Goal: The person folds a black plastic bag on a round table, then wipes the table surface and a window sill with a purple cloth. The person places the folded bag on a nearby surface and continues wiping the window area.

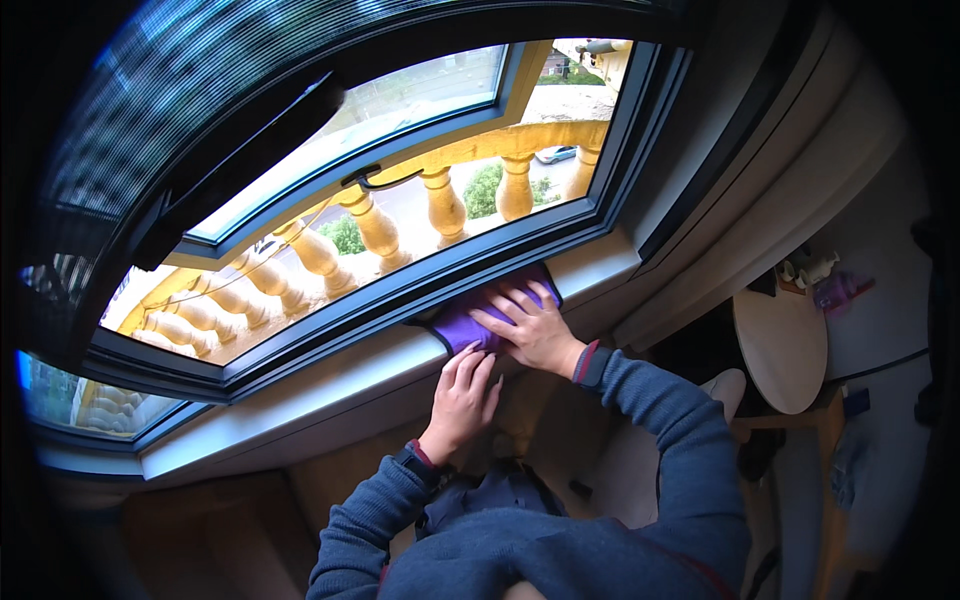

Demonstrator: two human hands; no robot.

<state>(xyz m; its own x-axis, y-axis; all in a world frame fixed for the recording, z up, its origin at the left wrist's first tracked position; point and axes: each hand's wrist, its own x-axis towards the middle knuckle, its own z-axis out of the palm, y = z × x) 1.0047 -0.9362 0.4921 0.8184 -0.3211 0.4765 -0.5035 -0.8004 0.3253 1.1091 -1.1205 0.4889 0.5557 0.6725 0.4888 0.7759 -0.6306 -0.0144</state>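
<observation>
A purple fabric piece with dark edging (454, 328) lies over the pale window sill (337, 382), against the dark lower window frame. My right hand (536, 330) rests on it, palm down with the fingers spread. At its near left edge, my left hand (463, 397) touches the fabric with its fingertips, the fingers slightly bent and pointing at the window. What lies under the fabric is hidden. Neither hand is seen to grip anything.
The open window sash (517, 90) has a dark handle (364, 180). Outside stands a yellow balustrade (446, 206). A pleated screen (202, 90) curves across the upper left. A curtain (757, 217) hangs at the right, near a small round-ended tabletop (780, 352) and a pink-purple item (836, 291).
</observation>
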